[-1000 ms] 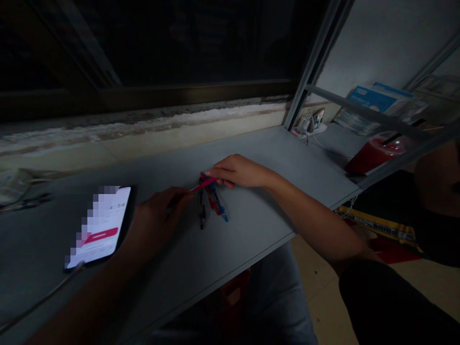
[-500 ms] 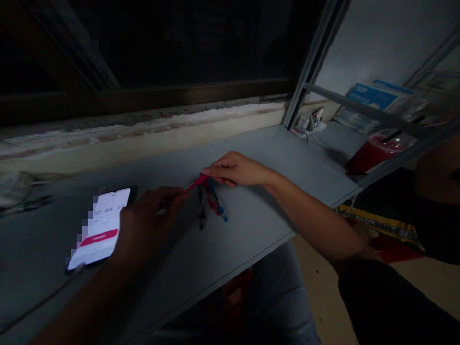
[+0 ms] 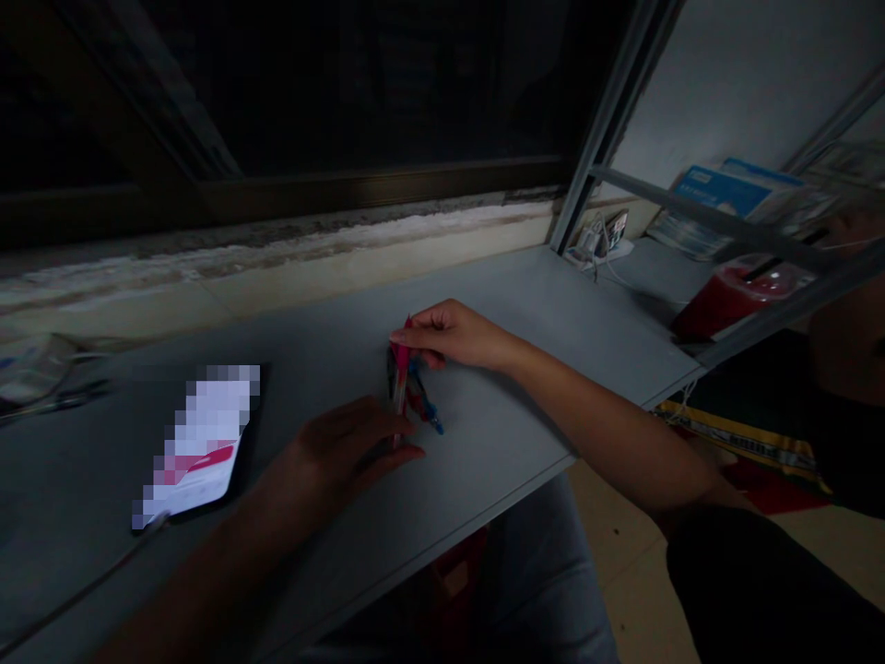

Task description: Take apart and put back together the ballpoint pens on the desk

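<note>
Just above the grey desktop, the right hand is pinching the upper end of a slim pink pen between thumb and fingers, while the left hand is lying relaxed and open beside its lower end, not clearly grasping it. The pink pen is standing nearly upright over a small heap of pens, with blue and red parts showing among dark ones, and its tip appears to be touching or nearly touching them. With so light a pinch, the pen could slip and roll, and a knock from either hand could scatter the heap toward the desk's front edge, where a pen might drop to the floor. No brand or writing can be read on any pen. To the left, a smartphone is lying face up with a lit, pixelated screen showing a red bar, and its cable is trailing across the desk, where a forearm could snag it. Beyond the hands, a red drink cup with a black straw is sitting on a lower shelf, near blue-and-white packets whose small print is unreadable. A yellow band with dark lettering is also showing below, too blurred to read.
</note>
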`<act>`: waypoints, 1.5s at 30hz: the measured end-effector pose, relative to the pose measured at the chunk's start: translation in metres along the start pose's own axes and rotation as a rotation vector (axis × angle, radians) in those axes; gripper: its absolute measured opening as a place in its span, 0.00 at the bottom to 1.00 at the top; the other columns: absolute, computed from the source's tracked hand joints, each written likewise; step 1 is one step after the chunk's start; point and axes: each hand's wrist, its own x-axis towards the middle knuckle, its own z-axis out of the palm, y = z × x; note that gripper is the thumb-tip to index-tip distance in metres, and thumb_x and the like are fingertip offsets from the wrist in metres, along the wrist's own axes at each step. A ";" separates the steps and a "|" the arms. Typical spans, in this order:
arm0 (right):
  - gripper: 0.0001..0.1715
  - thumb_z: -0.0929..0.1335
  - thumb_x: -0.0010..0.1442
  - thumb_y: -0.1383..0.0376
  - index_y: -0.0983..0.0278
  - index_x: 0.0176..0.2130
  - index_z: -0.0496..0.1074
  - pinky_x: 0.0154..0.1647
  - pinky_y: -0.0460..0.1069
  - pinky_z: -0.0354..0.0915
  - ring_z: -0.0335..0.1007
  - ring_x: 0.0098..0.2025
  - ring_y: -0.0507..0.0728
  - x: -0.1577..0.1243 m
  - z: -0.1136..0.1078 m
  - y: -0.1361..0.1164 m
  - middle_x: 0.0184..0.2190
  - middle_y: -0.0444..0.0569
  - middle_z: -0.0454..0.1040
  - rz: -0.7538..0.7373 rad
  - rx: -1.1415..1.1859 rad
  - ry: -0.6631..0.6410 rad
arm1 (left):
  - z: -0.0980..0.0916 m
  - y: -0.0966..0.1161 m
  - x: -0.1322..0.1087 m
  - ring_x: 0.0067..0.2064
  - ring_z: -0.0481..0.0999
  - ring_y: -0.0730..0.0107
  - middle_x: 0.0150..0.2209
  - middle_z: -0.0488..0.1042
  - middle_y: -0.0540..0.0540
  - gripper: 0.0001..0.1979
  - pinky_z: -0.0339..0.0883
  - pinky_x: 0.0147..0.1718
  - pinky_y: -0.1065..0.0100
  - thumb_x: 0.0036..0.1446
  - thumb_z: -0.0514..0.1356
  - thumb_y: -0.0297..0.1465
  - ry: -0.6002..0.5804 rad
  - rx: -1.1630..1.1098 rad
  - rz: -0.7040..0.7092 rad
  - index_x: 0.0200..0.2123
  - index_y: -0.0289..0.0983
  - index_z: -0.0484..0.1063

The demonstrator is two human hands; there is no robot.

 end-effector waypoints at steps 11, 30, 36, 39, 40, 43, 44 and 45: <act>0.25 0.71 0.64 0.49 0.66 0.29 0.71 0.24 0.44 0.59 0.62 0.21 0.47 0.000 0.002 0.003 0.18 0.38 0.68 0.017 -0.013 0.003 | 0.000 0.002 0.001 0.33 0.78 0.69 0.35 0.77 0.48 0.11 0.71 0.33 0.70 0.70 0.61 0.41 -0.020 -0.033 -0.069 0.46 0.40 0.75; 0.25 0.72 0.64 0.49 0.65 0.28 0.68 0.23 0.44 0.60 0.63 0.21 0.47 0.002 0.002 0.007 0.19 0.38 0.68 0.001 -0.023 0.015 | 0.002 -0.006 0.000 0.33 0.78 0.69 0.35 0.77 0.48 0.13 0.71 0.35 0.69 0.70 0.60 0.42 -0.037 -0.042 -0.116 0.45 0.40 0.76; 0.24 0.71 0.65 0.49 0.66 0.29 0.69 0.22 0.43 0.58 0.63 0.20 0.46 0.002 0.005 0.007 0.19 0.38 0.68 0.027 -0.032 -0.004 | 0.001 -0.002 0.003 0.32 0.78 0.69 0.33 0.77 0.48 0.13 0.70 0.32 0.69 0.70 0.59 0.42 -0.045 -0.035 -0.130 0.43 0.40 0.77; 0.24 0.72 0.65 0.49 0.66 0.29 0.69 0.23 0.43 0.59 0.63 0.21 0.46 0.002 0.005 0.006 0.19 0.38 0.68 0.024 -0.021 -0.002 | 0.003 -0.005 0.001 0.32 0.77 0.70 0.33 0.76 0.49 0.12 0.70 0.32 0.70 0.71 0.59 0.41 -0.035 -0.046 -0.103 0.42 0.39 0.76; 0.25 0.72 0.64 0.49 0.66 0.28 0.69 0.23 0.43 0.59 0.63 0.20 0.47 0.002 0.005 0.006 0.18 0.38 0.68 0.021 -0.021 0.002 | 0.004 -0.006 0.000 0.32 0.77 0.70 0.33 0.76 0.49 0.11 0.70 0.33 0.70 0.70 0.60 0.40 -0.034 -0.046 -0.102 0.43 0.39 0.76; 0.26 0.72 0.64 0.49 0.65 0.27 0.67 0.22 0.43 0.59 0.63 0.20 0.46 0.001 0.005 0.006 0.18 0.38 0.68 0.012 -0.023 0.015 | 0.005 -0.008 -0.001 0.33 0.78 0.70 0.36 0.77 0.48 0.12 0.72 0.35 0.69 0.69 0.61 0.41 -0.036 -0.045 -0.114 0.47 0.40 0.76; 0.25 0.72 0.64 0.49 0.65 0.27 0.66 0.22 0.43 0.59 0.62 0.20 0.46 0.001 0.004 0.005 0.18 0.38 0.68 0.011 -0.022 0.018 | 0.005 -0.007 0.000 0.34 0.78 0.70 0.37 0.77 0.48 0.12 0.72 0.35 0.69 0.69 0.61 0.41 -0.038 -0.045 -0.116 0.47 0.40 0.75; 0.25 0.72 0.64 0.50 0.65 0.27 0.67 0.22 0.44 0.59 0.63 0.20 0.46 0.001 0.004 0.005 0.18 0.38 0.69 0.012 -0.020 0.018 | 0.005 -0.006 0.000 0.33 0.78 0.70 0.36 0.77 0.48 0.11 0.72 0.35 0.69 0.69 0.61 0.40 -0.039 -0.044 -0.115 0.47 0.40 0.76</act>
